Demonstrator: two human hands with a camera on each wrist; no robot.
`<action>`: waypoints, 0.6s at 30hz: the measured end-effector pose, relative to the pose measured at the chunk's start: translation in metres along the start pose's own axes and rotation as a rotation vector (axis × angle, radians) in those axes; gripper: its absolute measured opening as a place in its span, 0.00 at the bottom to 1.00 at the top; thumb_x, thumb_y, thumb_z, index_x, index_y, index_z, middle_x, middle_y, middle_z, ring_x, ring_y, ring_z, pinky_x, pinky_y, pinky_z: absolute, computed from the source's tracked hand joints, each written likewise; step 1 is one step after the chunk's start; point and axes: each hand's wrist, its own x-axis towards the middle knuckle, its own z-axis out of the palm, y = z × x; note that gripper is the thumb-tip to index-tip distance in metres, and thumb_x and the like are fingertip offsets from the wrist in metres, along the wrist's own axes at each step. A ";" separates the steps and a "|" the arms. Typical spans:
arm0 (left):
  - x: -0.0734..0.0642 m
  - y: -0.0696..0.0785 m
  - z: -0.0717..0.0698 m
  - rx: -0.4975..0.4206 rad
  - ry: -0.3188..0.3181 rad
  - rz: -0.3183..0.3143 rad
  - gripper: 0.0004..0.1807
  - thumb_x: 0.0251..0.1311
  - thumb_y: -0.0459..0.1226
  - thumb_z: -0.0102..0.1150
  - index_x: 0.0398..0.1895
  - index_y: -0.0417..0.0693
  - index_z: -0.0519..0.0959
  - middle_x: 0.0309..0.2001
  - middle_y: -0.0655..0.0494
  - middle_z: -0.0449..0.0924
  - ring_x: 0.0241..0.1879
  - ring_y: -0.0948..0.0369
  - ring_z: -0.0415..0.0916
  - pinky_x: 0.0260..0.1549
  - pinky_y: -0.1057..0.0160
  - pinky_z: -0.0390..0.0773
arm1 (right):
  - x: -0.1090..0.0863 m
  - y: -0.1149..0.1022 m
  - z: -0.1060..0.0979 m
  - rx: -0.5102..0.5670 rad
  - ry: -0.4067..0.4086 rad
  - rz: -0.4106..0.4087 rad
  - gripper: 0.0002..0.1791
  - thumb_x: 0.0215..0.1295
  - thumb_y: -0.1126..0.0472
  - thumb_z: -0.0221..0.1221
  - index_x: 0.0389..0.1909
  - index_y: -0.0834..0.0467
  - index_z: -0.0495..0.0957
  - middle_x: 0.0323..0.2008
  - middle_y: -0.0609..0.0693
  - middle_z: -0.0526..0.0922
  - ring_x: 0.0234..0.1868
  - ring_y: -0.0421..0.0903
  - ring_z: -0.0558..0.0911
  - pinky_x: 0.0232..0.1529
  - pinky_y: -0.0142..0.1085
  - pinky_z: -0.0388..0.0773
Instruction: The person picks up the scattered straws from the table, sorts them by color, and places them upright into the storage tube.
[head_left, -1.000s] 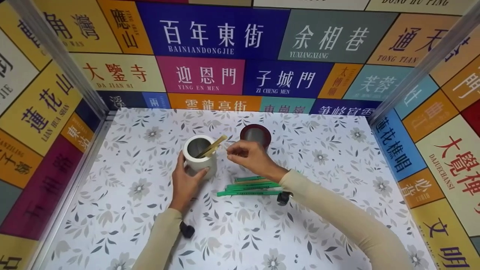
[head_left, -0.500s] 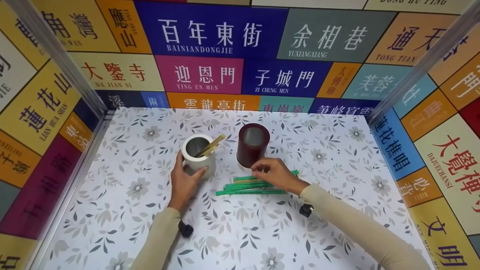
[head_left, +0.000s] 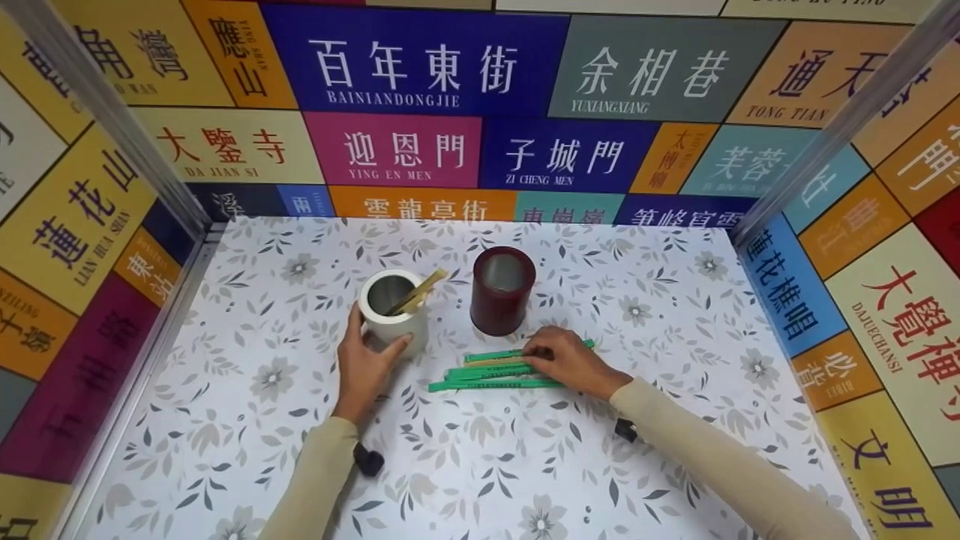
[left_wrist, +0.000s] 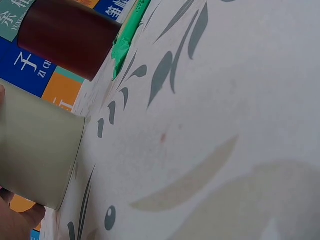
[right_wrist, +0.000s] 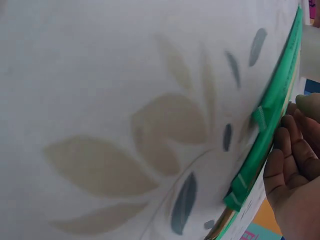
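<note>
My left hand (head_left: 364, 373) grips the side of a white jar (head_left: 406, 335), thumb toward the front. Several thin tan sticks (head_left: 420, 292) lean out of the jar's right rim. Its pale wall fills the left edge of the left wrist view. My right hand (head_left: 576, 363) is over a row of green-wrapped slim packets (head_left: 484, 385). Its thumb and fingers pinch at a bare tan stick (head_left: 489, 363) lying among them; the fingertips partly hide the contact. Bent fingers (right_wrist: 285, 145) lie close along the packets in the right wrist view.
A dark red cup (head_left: 501, 309) stands upright behind the packets, right of the jar. The table (head_left: 420, 457) has a leaf-patterned white cover. Printed panels (head_left: 420, 60) with metal corner posts (head_left: 161, 165) enclose the back and sides.
My right hand has moved from beside the jar's rim, right and down to the packets, uncovering the dark red cup. My left hand keeps its grip on the jar.
</note>
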 end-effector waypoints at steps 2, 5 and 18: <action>0.000 -0.001 0.000 -0.001 -0.001 -0.006 0.59 0.58 0.40 0.87 0.89 0.50 0.59 0.80 0.43 0.69 0.80 0.48 0.67 0.78 0.45 0.70 | -0.001 0.002 -0.002 -0.038 0.000 0.003 0.05 0.74 0.64 0.72 0.46 0.57 0.93 0.43 0.46 0.89 0.45 0.44 0.84 0.47 0.39 0.85; 0.000 -0.001 0.000 -0.003 -0.002 -0.011 0.59 0.58 0.40 0.87 0.89 0.49 0.59 0.80 0.43 0.69 0.80 0.48 0.66 0.78 0.45 0.70 | -0.001 0.002 -0.005 -0.098 -0.015 0.010 0.05 0.74 0.65 0.72 0.46 0.57 0.93 0.44 0.47 0.88 0.46 0.45 0.84 0.49 0.42 0.85; -0.001 0.000 0.000 -0.013 -0.008 -0.020 0.59 0.58 0.38 0.86 0.89 0.47 0.59 0.79 0.40 0.69 0.79 0.45 0.67 0.77 0.44 0.71 | 0.009 -0.003 -0.010 -0.463 -0.113 -0.260 0.04 0.74 0.67 0.70 0.40 0.56 0.93 0.38 0.49 0.86 0.40 0.49 0.81 0.43 0.45 0.83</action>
